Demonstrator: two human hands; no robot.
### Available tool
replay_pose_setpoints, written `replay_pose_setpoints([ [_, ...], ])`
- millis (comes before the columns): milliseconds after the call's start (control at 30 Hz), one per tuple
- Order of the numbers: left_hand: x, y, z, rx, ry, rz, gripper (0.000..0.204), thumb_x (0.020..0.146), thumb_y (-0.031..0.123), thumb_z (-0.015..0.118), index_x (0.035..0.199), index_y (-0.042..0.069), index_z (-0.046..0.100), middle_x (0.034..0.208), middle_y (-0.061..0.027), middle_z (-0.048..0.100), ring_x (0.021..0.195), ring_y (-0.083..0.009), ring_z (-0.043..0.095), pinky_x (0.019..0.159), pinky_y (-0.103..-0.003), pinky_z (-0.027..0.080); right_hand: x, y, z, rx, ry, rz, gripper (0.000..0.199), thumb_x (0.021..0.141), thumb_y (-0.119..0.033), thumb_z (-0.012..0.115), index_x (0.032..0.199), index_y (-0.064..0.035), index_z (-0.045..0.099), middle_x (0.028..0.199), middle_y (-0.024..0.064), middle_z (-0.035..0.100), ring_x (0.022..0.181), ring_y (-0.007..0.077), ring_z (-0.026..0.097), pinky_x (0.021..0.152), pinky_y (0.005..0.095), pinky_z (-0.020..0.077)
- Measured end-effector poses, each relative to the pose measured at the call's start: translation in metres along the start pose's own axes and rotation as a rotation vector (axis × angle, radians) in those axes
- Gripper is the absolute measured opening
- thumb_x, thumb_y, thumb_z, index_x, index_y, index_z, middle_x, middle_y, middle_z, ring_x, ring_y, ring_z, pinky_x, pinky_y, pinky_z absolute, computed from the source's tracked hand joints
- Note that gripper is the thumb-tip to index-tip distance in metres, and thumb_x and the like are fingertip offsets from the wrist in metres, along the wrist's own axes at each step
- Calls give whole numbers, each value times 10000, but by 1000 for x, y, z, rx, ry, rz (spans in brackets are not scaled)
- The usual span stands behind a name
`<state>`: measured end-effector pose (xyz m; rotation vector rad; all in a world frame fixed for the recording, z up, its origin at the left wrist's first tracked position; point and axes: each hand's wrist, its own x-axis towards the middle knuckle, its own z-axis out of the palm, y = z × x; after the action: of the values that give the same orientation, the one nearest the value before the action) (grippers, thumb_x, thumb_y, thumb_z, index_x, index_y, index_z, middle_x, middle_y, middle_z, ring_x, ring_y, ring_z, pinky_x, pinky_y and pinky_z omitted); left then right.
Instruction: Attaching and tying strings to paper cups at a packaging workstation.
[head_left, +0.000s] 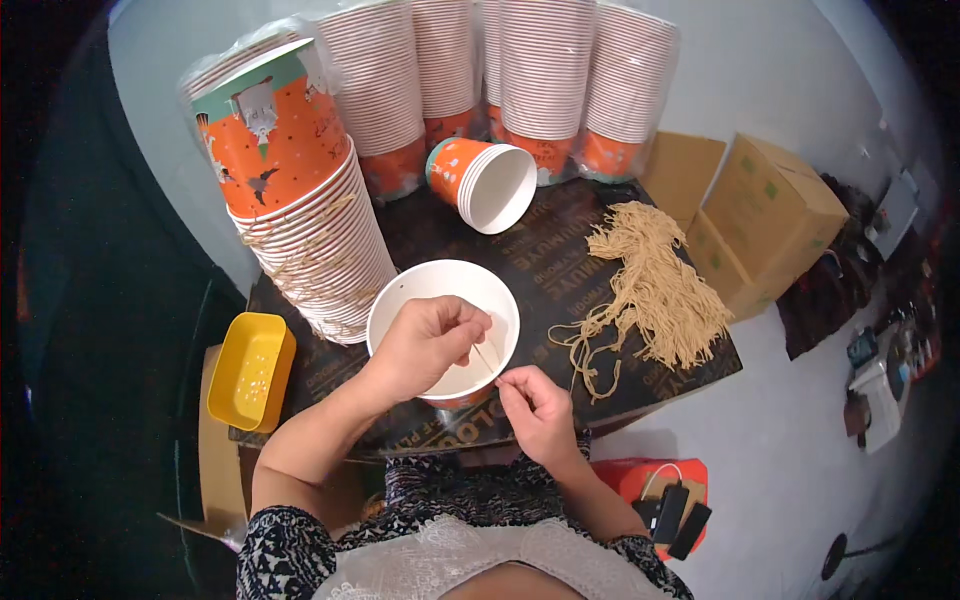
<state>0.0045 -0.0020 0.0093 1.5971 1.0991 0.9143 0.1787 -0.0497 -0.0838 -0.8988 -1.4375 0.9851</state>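
Note:
A white-lined paper bucket (443,275) with an orange outside stands upright at the table's near edge. My left hand (428,345) is over its opening, finger and thumb pinched on a thin tan cord (482,358). From there the cord runs down toward the near right rim. Just outside that rim, my right hand (538,412) is closed in a pinch at the cord's other end. The hole in the wall there is hidden by my fingers. A bundle of tan cords (660,290) lies to the right, some loose strands trailing toward the bucket.
At left rises a tall nested stack of buckets (310,240) with cords hanging between the rims. Several wrapped stacks (545,70) line the back. A short stack (500,190) lies tipped over. A yellow tray (252,372) holds small pale pieces. Cardboard boxes (765,215) stand beyond the table (560,270).

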Motion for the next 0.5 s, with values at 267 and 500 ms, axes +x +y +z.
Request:
replay_pose_setpoints([
  [267,-10,0,-9,199,180,129,167,933,40,561,1045,-60,634,885,-61,653,703,-86,586,642,-236,496,-3,0,4,5,5,23,57,941,1,568,944,27,619,691,-64,526,610,-4,428,532,188,348],
  [500,-16,8,-19,520,73,303,197,868,6,601,1054,-19,661,884,-146,650,808,-271,655,741,-353,516,-5,-5,1,-73,75,-28,80,933,-20,578,899,25,636,668,-52,546,594,3,437,517,195,343],
])
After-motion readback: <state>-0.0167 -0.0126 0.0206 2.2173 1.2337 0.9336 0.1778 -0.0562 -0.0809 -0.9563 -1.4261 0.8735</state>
